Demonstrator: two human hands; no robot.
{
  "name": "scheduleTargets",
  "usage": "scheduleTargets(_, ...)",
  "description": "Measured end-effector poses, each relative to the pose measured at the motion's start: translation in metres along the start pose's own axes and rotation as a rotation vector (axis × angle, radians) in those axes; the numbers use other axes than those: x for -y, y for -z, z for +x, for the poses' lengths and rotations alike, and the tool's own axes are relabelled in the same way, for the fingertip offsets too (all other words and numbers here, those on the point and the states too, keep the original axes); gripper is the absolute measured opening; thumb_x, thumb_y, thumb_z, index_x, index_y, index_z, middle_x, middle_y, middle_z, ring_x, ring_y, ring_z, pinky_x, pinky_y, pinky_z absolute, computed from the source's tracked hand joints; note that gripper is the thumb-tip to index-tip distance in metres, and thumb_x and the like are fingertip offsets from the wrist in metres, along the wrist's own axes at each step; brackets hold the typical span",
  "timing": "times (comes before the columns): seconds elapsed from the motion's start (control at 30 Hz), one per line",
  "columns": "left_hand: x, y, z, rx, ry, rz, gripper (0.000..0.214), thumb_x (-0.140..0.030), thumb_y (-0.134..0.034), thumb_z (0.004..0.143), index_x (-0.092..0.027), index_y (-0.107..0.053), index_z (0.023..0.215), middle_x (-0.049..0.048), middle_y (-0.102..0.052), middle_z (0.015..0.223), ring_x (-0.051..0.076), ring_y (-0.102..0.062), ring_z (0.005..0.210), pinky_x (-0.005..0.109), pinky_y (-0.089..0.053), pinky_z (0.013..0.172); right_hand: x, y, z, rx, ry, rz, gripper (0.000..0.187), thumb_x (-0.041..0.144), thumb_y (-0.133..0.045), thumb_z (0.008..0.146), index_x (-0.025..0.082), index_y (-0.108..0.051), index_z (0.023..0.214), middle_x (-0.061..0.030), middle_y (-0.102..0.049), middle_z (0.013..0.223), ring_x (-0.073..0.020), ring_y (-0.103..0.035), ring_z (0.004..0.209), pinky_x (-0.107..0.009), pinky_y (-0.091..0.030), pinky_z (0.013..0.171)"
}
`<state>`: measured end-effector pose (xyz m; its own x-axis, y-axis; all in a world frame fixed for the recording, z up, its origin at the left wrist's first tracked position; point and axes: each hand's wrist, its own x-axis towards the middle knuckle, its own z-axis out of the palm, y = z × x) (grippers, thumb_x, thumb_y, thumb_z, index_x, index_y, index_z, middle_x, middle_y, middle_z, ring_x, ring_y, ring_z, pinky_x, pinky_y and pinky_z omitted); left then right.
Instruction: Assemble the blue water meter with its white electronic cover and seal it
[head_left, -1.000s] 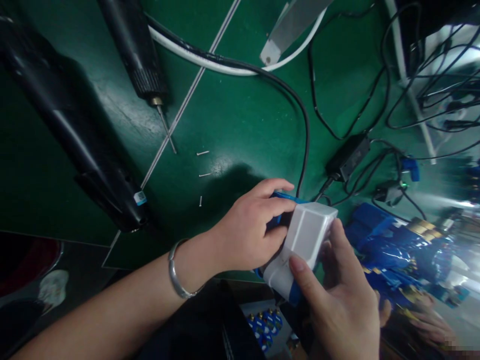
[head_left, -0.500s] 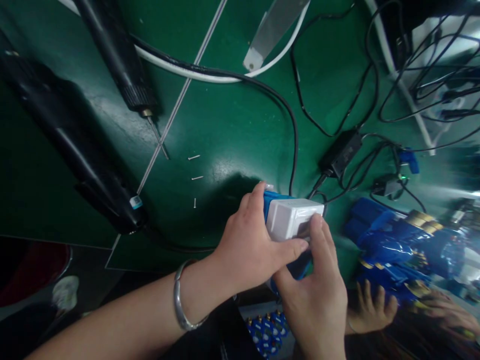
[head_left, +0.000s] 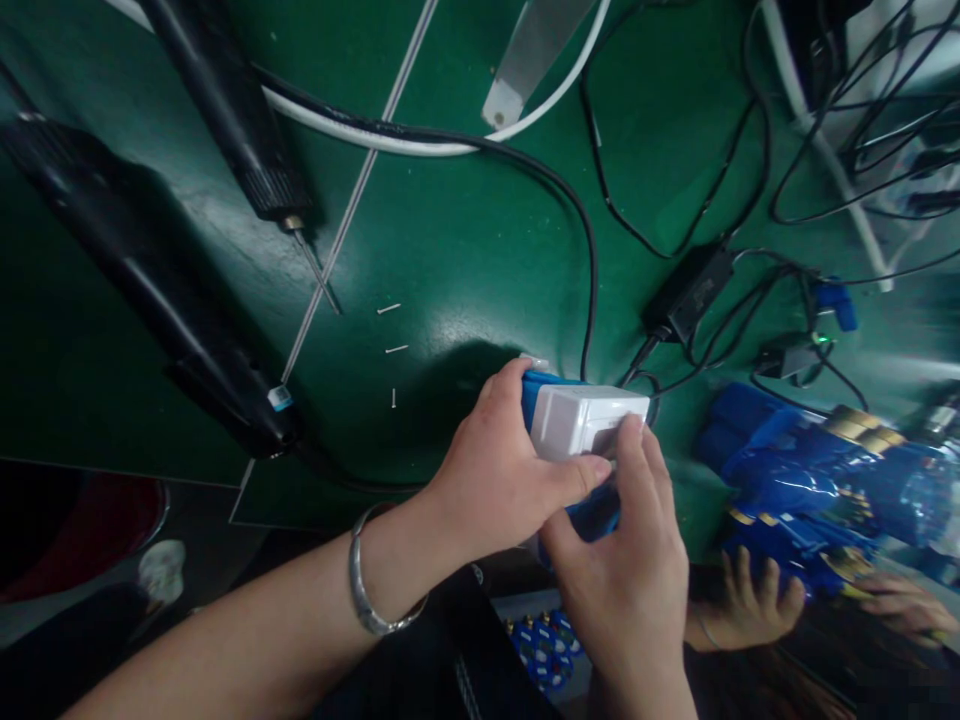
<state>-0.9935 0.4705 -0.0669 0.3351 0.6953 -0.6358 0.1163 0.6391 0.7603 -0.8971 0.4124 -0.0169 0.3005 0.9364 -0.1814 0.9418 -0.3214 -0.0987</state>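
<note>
My left hand (head_left: 495, 470) is closed around the left side of a blue-and-white boxy device (head_left: 562, 420), its thumb lying across the front below the white cover. On the other side my right hand (head_left: 630, 540) grips the same device, fingertips on the white cover near a dark window and thumb underneath. The device is held tilted above the green table (head_left: 480, 270); its blue lower part is mostly hidden by my hands. A small clear piece (head_left: 534, 362) shows at its top left edge. Several small screws lie left of my hands, among them one screw (head_left: 394, 398).
Two black electric screwdrivers lie at left, one screwdriver (head_left: 232, 120) with its bit exposed. Cables and a black adapter (head_left: 690, 290) spread at right. Blue parts with brass ends (head_left: 795, 470) are piled near a co-worker's hand (head_left: 750, 605). A tray of blue fittings (head_left: 540, 650) sits below.
The view has shifted slightly. Both my hands keep their hold on the device, with almost the same grip. The co-worker's hands have moved a little by the blue parts.
</note>
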Motion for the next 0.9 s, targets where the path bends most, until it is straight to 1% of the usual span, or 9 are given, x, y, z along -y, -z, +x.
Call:
scheduleTargets(0.1, -0.002, 0.002, 0.002, 0.012, 0.016, 0.033, 0.082, -0.036, -0.076, 0.055, -0.014, -0.04, 0.125, 0.017, -0.05, 0.124, 0.032, -0.05, 0.111, 0.052, -0.041, 0.094, 0.0, 0.001, 0.0, 0.013, 0.005, -0.005, 0.069, 0.042, -0.052, 0.077, 0.001, -0.04, 0.132, -0.0254, -0.042, 0.13, -0.0353, -0.044, 0.119, -0.048, -0.049, 0.086)
scheduleTargets(0.2, -0.002, 0.005, 0.004, 0.052, -0.016, 0.057, 0.08, -0.036, -0.075, 0.058, -0.015, -0.039, 0.125, 0.0164, -0.051, 0.123, 0.032, -0.05, 0.111, 0.053, -0.041, 0.093, 0.002, -0.001, -0.001, 0.005, 0.004, -0.034, 0.071, 0.042, -0.054, 0.076, 0.002, -0.039, 0.133, -0.0257, -0.041, 0.13, -0.0371, -0.045, 0.117, -0.049, -0.05, 0.083)
scheduleTargets(0.33, -0.001, 0.008, 0.004, 0.081, -0.032, 0.059, 0.077, -0.035, -0.074, 0.06, -0.015, -0.039, 0.125, 0.0172, -0.049, 0.125, 0.032, -0.049, 0.112, 0.053, -0.041, 0.092, 0.005, -0.004, -0.002, -0.007, 0.005, -0.065, 0.071, 0.042, -0.054, 0.076, 0.002, -0.039, 0.133, -0.0258, -0.041, 0.13, -0.0387, -0.047, 0.115, -0.049, -0.052, 0.079)
scheduleTargets(0.47, 0.001, 0.01, 0.005, 0.073, -0.041, 0.043, 0.075, -0.035, -0.076, 0.057, -0.016, -0.042, 0.121, 0.0156, -0.051, 0.122, 0.033, -0.049, 0.111, 0.054, -0.042, 0.091, 0.007, 0.001, -0.001, 0.01, -0.033, -0.024, 0.072, 0.046, -0.053, 0.074, 0.007, -0.04, 0.133, -0.0221, -0.043, 0.13, -0.0354, -0.046, 0.117, -0.047, -0.051, 0.082)
scheduleTargets(0.53, 0.002, 0.011, 0.005, 0.057, -0.046, 0.044, 0.074, -0.035, -0.077, 0.055, -0.017, -0.044, 0.119, 0.015, -0.052, 0.121, 0.032, -0.05, 0.11, 0.053, -0.043, 0.09, 0.007, 0.005, 0.0, 0.033, -0.045, -0.01, 0.073, 0.05, -0.054, 0.073, 0.01, -0.041, 0.133, -0.0204, -0.044, 0.129, -0.0342, -0.047, 0.116, -0.048, -0.049, 0.085)
scheduleTargets(0.67, 0.002, 0.01, 0.004, 0.041, -0.059, 0.038, 0.073, -0.034, -0.077, 0.055, -0.016, -0.045, 0.119, 0.0141, -0.053, 0.12, 0.03, -0.051, 0.108, 0.05, -0.044, 0.09, 0.007, 0.007, -0.001, 0.045, -0.051, -0.029, 0.078, 0.054, -0.056, 0.071, 0.008, -0.042, 0.133, -0.0205, -0.045, 0.128, -0.0364, -0.049, 0.111, -0.054, -0.045, 0.088)
scheduleTargets(0.77, 0.003, 0.009, 0.002, 0.035, -0.055, 0.03, 0.073, -0.031, -0.077, 0.057, -0.014, -0.045, 0.121, 0.0146, -0.052, 0.121, 0.029, -0.051, 0.108, 0.047, -0.043, 0.092, 0.009, 0.003, -0.005, 0.01, -0.039, -0.072, 0.075, 0.051, -0.054, 0.073, 0.009, -0.041, 0.133, -0.021, -0.045, 0.128, -0.0375, -0.05, 0.11, -0.053, -0.049, 0.082)
scheduleTargets(0.83, 0.003, 0.008, 0.001, 0.025, -0.061, 0.028, 0.073, -0.029, -0.075, 0.058, -0.013, -0.044, 0.122, 0.0148, -0.051, 0.121, 0.028, -0.051, 0.107, 0.047, -0.043, 0.093, 0.011, 0.001, -0.006, 0.017, -0.037, -0.101, 0.073, 0.048, -0.052, 0.074, 0.009, -0.04, 0.134, -0.022, -0.043, 0.129, -0.0384, -0.05, 0.11, -0.051, -0.051, 0.076)
scheduleTargets(0.9, 0.003, 0.007, 0.001, 0.023, -0.062, 0.022, 0.074, -0.03, -0.074, 0.058, -0.013, -0.043, 0.123, 0.0147, -0.051, 0.12, 0.029, -0.052, 0.106, 0.048, -0.043, 0.092, 0.011, 0.0, -0.007, 0.038, -0.053, -0.12, 0.073, 0.047, -0.051, 0.075, 0.008, -0.037, 0.135, -0.023, -0.041, 0.131, -0.0394, -0.048, 0.112, -0.05, -0.052, 0.073)
